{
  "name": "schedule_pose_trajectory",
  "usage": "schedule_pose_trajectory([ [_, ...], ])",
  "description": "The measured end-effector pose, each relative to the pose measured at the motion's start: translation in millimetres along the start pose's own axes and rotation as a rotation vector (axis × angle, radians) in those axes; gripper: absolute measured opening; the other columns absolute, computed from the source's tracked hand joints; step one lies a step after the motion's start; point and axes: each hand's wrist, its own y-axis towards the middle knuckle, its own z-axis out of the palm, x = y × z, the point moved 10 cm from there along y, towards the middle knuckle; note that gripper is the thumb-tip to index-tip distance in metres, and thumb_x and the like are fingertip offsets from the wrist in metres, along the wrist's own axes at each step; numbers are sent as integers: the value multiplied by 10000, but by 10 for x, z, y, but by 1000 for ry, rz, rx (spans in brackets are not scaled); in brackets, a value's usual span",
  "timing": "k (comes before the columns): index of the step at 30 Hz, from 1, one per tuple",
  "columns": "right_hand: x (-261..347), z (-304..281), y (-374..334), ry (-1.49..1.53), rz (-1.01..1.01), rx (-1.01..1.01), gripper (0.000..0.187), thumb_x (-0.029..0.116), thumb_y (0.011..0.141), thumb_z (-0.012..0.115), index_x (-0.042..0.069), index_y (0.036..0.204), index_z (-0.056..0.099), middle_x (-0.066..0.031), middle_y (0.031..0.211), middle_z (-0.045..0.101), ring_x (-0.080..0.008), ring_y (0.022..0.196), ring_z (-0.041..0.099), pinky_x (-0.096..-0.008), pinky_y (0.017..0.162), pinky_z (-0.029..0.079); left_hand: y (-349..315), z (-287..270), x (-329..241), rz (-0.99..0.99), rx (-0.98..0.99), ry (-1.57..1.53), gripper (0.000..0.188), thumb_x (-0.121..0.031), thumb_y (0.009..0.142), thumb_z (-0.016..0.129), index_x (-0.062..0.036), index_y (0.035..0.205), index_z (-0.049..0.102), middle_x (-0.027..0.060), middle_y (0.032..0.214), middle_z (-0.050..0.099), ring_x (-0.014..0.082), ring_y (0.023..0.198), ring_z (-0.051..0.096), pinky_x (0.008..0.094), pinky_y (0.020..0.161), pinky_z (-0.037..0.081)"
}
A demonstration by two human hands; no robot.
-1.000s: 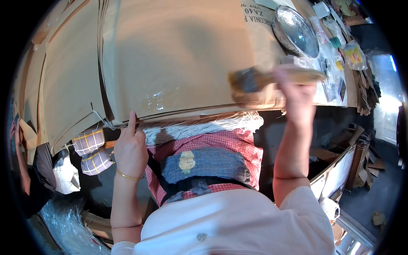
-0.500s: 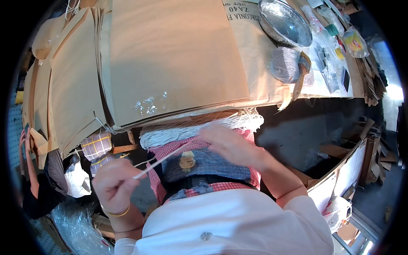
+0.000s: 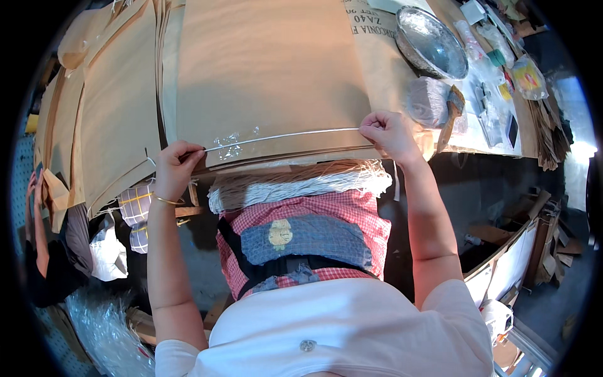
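A white cord (image 3: 282, 135) runs taut between my two hands, low over the near edge of a stack of brown paper sheets (image 3: 270, 69). Its left part is pinched in the fingertips of my left hand (image 3: 178, 168). My right hand (image 3: 391, 136) grips the other part near the sheets' right corner, and a loose tail hangs below it. Wet, shiny spots (image 3: 229, 147) show on the paper beside the cord. Across my lap lies a thick bundle of white cords (image 3: 295, 188), on a red checked cloth with a blue patch.
A metal basin (image 3: 432, 43), a ball of pale string (image 3: 429, 100) and a wooden-handled brush (image 3: 451, 116) stand on the table at right. More paper sheets (image 3: 119, 107) lie at left, where another person's arm (image 3: 41, 220) shows. Open cartons (image 3: 496, 251) are below right.
Both hands have moved up and apart from over my lap to the paper's near edge. The cord, slanting between them before, is now stretched nearly level across the sheets.
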Motion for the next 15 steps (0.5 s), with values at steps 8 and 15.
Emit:
schedule_pose_trajectory([
  [8, -63, 51, 38, 137, -35, 16, 125, -35, 707, 652, 27, 744, 550, 30, 591, 416, -59, 497, 463, -210, 418, 337, -147, -44, -631, 345, -235, 643, 154, -14, 703, 683, -14, 843, 616, 70, 864, 568, 240, 839, 545, 330, 693, 448],
  [15, -2, 183, -86, 498, 21, 190, 279, -41, 710, 667, 90, 685, 422, 42, 602, 407, -39, 519, 422, -208, 425, 284, -235, 141, -635, 478, -135, 691, 170, 20, 705, 633, -26, 863, 591, 87, 858, 566, 278, 832, 561, 365, 685, 452],
])
